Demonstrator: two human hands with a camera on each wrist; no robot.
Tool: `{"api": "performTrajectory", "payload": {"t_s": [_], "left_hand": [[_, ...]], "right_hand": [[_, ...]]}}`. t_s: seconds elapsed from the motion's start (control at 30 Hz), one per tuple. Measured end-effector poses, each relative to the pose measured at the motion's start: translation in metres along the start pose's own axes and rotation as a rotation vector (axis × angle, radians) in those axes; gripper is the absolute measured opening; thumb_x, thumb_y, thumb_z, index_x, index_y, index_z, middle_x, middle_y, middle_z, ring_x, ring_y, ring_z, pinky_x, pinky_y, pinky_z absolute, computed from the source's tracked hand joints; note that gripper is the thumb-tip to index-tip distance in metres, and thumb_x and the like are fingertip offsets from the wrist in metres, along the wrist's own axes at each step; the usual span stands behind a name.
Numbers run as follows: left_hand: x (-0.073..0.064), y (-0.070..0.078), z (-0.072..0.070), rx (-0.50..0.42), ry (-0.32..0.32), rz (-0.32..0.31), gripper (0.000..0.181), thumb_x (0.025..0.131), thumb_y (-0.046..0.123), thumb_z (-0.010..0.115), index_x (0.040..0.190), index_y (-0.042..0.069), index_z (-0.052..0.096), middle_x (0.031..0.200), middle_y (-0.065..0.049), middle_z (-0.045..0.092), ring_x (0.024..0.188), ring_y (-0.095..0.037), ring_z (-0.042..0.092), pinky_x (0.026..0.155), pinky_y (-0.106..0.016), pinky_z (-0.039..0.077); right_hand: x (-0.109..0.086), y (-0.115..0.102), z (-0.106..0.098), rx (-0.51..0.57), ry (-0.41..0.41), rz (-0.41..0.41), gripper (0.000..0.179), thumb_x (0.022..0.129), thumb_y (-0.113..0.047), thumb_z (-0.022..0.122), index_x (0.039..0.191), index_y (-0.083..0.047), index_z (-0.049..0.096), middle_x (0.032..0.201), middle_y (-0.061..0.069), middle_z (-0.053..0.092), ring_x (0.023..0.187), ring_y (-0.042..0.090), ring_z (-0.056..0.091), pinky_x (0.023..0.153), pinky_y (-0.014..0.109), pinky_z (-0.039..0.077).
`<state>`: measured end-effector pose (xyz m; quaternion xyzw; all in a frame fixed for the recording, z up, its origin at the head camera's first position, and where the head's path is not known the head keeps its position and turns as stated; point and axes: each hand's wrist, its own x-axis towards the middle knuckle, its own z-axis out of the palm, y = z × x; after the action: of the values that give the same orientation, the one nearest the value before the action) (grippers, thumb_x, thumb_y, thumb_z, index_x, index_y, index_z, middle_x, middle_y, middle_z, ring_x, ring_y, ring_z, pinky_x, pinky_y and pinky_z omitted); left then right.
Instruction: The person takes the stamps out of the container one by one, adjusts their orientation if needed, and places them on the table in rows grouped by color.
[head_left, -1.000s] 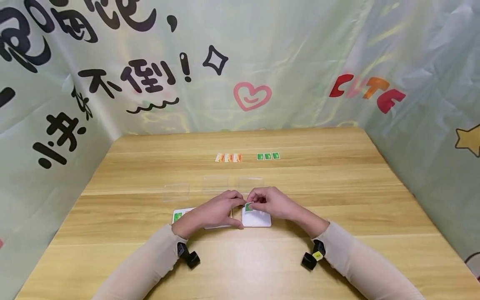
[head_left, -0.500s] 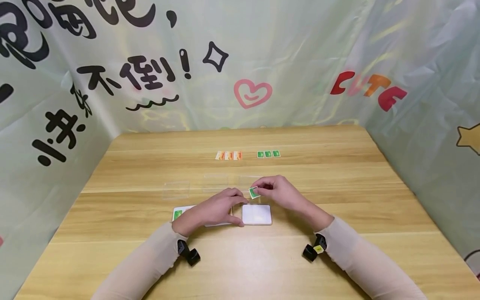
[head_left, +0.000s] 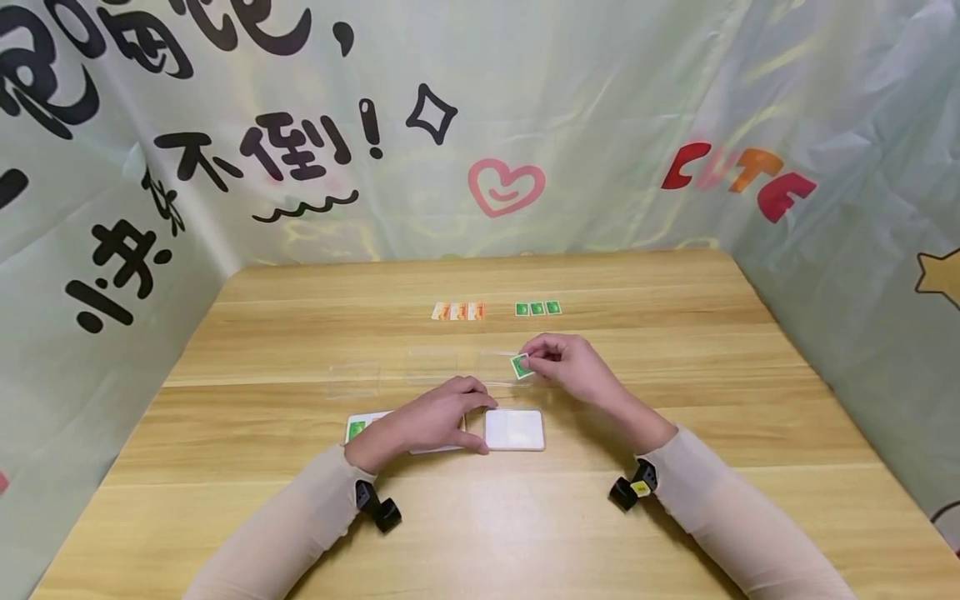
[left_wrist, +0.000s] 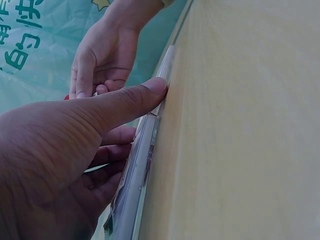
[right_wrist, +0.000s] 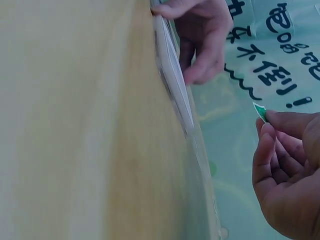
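Observation:
My right hand pinches a small green stamp with a white border between thumb and fingers, raised over the table. In the right wrist view the stamp juts out from the fingertips. A flat white case, with nothing on its face, lies just nearer. My left hand holds its left end, thumb at the near edge and fingertips at the far edge. Under that hand lie more white cases, mostly hidden; the leftmost case bears a green stamp.
Behind the hands lie three clear plastic panels: a left panel, a middle panel and a right panel. Farther back sit a row of three orange stamps and a row of three green stamps. A printed curtain encloses the table.
My right hand has lifted the green stamp off the right white case and drawn it back and to the right. My left hand has stayed at the case.

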<state>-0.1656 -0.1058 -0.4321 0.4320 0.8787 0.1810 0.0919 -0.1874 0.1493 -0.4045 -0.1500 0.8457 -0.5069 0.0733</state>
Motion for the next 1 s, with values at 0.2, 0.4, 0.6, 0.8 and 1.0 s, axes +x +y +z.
{"api": "performTrajectory", "payload": {"t_s": [0.2,0.4,0.6,0.8,1.0], "left_hand": [[-0.001,0.0,0.001,-0.003,0.008,0.006,0.062,0.082,0.045,0.077,0.128,0.008,0.062,0.124,-0.003,0.054,0.114,-0.017,0.05,0.1,-0.031,0.041],[-0.002,0.001,0.001,0.006,0.01,0.006,0.062,0.081,0.046,0.078,0.128,0.008,0.062,0.124,-0.003,0.054,0.114,-0.017,0.05,0.099,-0.031,0.042],[-0.001,0.001,0.0,0.019,0.012,0.006,0.063,0.081,0.046,0.078,0.129,0.008,0.062,0.124,-0.003,0.054,0.115,-0.017,0.05,0.1,-0.03,0.041],[-0.002,0.001,0.0,0.015,0.003,-0.002,0.063,0.082,0.046,0.077,0.129,0.009,0.062,0.125,-0.003,0.054,0.115,-0.017,0.049,0.1,-0.03,0.041],[-0.003,0.002,0.001,0.02,0.002,-0.007,0.063,0.081,0.047,0.077,0.129,0.009,0.062,0.125,-0.003,0.054,0.115,-0.017,0.049,0.1,-0.03,0.041]], "right_hand": [[0.015,0.006,-0.017,0.012,0.093,0.06,0.016,0.092,-0.02,0.07,0.1,-0.007,0.071,0.082,0.017,0.062,0.071,0.023,0.054,0.058,0.029,0.045],[0.033,0.009,-0.04,-0.003,0.167,0.111,0.023,0.094,-0.026,0.068,0.103,-0.005,0.072,0.091,0.023,0.064,0.071,0.021,0.056,0.061,0.036,0.047],[0.046,0.014,-0.057,0.002,0.185,0.158,0.029,0.096,-0.029,0.065,0.11,-0.004,0.072,0.1,0.024,0.066,0.079,0.03,0.059,0.07,0.043,0.048],[0.056,0.027,-0.066,0.024,0.196,0.199,0.031,0.097,-0.026,0.063,0.115,-0.001,0.069,0.1,0.023,0.065,0.087,0.035,0.059,0.075,0.042,0.049],[0.068,0.045,-0.073,0.051,0.243,0.234,0.029,0.097,-0.024,0.064,0.111,0.0,0.066,0.103,0.02,0.064,0.084,0.029,0.061,0.074,0.036,0.053]]}}
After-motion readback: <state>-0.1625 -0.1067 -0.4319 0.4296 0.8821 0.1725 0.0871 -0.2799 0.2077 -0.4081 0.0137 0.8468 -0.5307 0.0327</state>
